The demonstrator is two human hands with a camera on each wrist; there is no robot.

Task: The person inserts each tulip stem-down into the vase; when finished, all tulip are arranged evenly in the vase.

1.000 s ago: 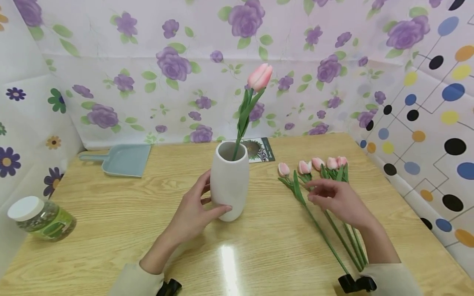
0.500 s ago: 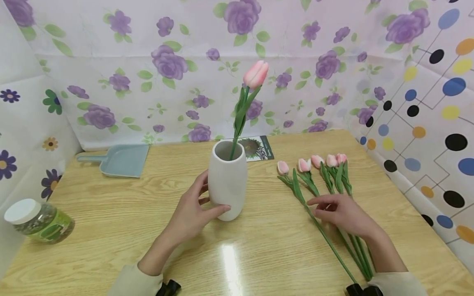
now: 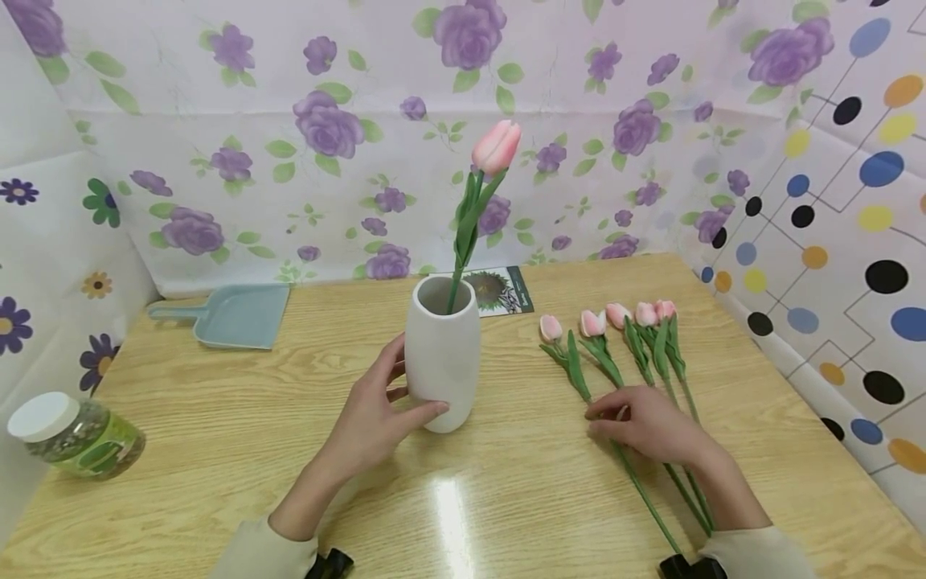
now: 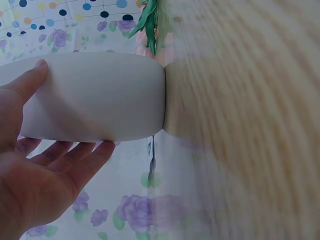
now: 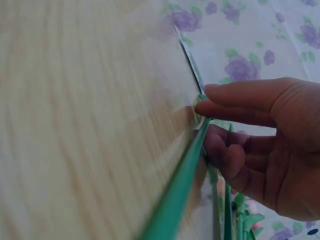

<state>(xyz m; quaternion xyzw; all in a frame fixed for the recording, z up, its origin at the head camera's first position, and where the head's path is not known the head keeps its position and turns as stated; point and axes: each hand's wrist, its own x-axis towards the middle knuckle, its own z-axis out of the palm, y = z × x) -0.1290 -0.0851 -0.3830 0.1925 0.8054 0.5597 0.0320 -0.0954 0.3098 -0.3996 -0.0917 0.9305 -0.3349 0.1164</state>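
Observation:
A tall white vase [image 3: 443, 362] stands upright on the table, with one pink tulip [image 3: 496, 149] leaning in its mouth. My left hand [image 3: 379, 410] grips the vase's lower side, thumb across the front and fingers round the left; in the left wrist view the vase [image 4: 100, 97] lies sideways, base against the wood. To the right, several pink tulips lie with long green stems. At the leftmost tulip [image 3: 551, 328], my right hand [image 3: 647, 422] pinches the stem below the leaves. The right wrist view shows this green stem [image 5: 180, 187] running up to the fingertips [image 5: 204, 107].
A blue-grey dustpan [image 3: 242, 316] lies at the back left. Near the left edge is a jar [image 3: 87, 442] with a white lid and green label. Behind the vase lies a sunflower card [image 3: 499, 291]. Patterned cloth walls [image 3: 289, 121] border the table.
My right hand has lowered from above the tulips and moved down onto the leftmost stem, its fingertips closing there. My left hand and the vase hold their place.

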